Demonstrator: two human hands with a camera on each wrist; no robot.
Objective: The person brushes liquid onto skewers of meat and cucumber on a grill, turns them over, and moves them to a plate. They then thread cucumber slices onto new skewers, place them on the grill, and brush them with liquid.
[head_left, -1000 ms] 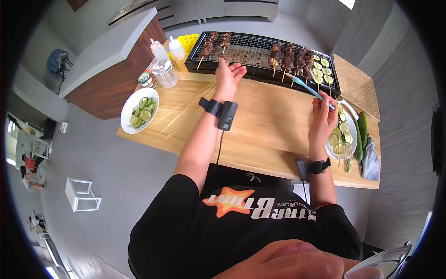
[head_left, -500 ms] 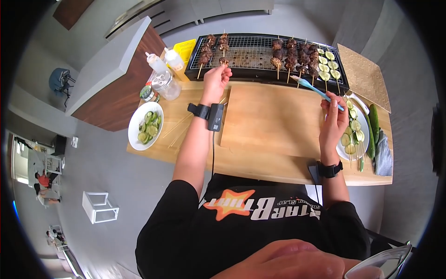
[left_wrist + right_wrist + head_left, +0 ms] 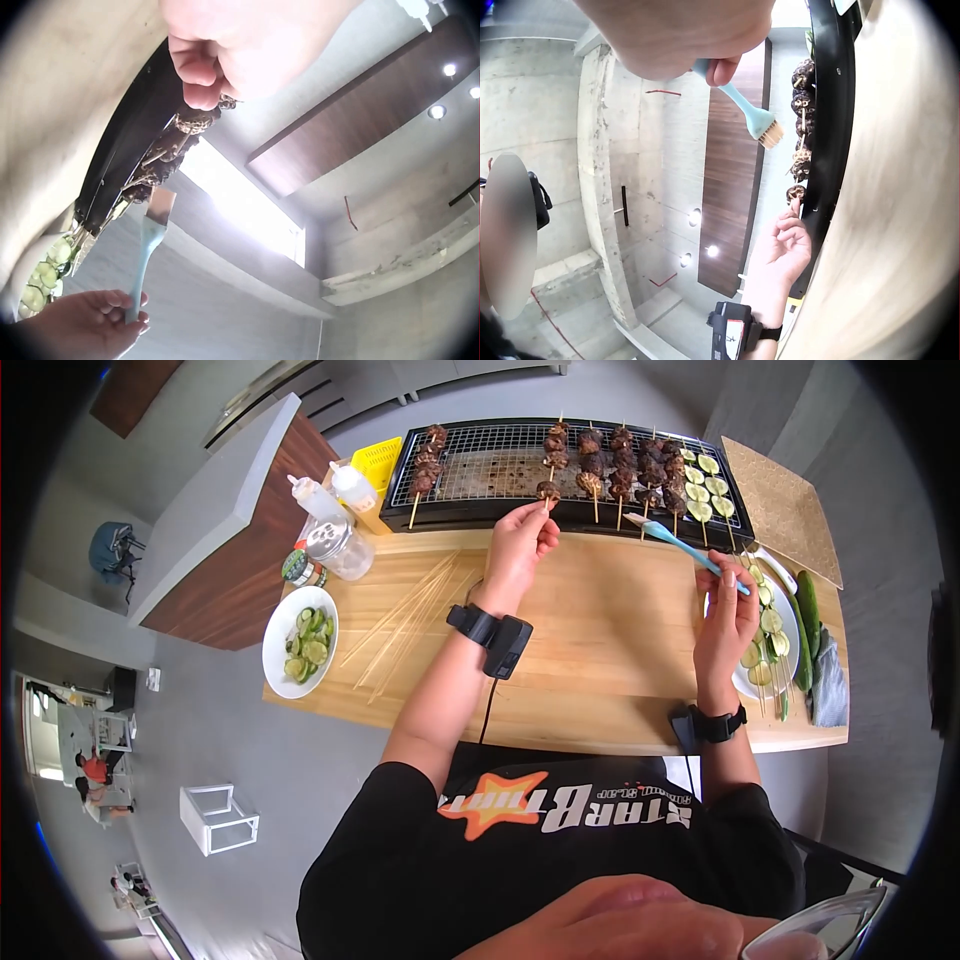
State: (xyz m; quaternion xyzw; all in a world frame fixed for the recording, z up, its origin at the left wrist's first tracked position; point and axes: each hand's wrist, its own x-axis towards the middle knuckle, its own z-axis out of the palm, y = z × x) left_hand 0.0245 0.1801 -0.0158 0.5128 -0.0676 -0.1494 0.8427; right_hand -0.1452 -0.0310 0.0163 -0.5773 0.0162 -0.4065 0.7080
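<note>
My left hand (image 3: 518, 550) pinches the lower end of a meat skewer (image 3: 556, 458) that lies on the grill (image 3: 492, 473), left of several other meat skewers (image 3: 622, 470). My right hand (image 3: 727, 622) grips a light blue brush (image 3: 680, 545), its bristles at the grill's front edge. In the right wrist view the bristles of the brush (image 3: 759, 122) point toward the skewers, and the left hand (image 3: 780, 251) is at the nearest piece of meat. The left wrist view shows the left hand's (image 3: 217, 52) curled fingers close up.
One meat skewer (image 3: 427, 465) is at the grill's left end, cucumber skewers (image 3: 697, 490) at its right. Bottles (image 3: 352, 487), a jar (image 3: 340, 548), a bowl of cucumber slices (image 3: 301, 643) and bare sticks (image 3: 400, 620) stand or lie left. A plate (image 3: 793, 650), whole cucumbers (image 3: 808, 622) and a cloth (image 3: 829, 685) are right.
My left hand has taken hold of the second skewer from the left and moved it right, beside the other meat skewers. The right hand still holds the brush in about the same place.
</note>
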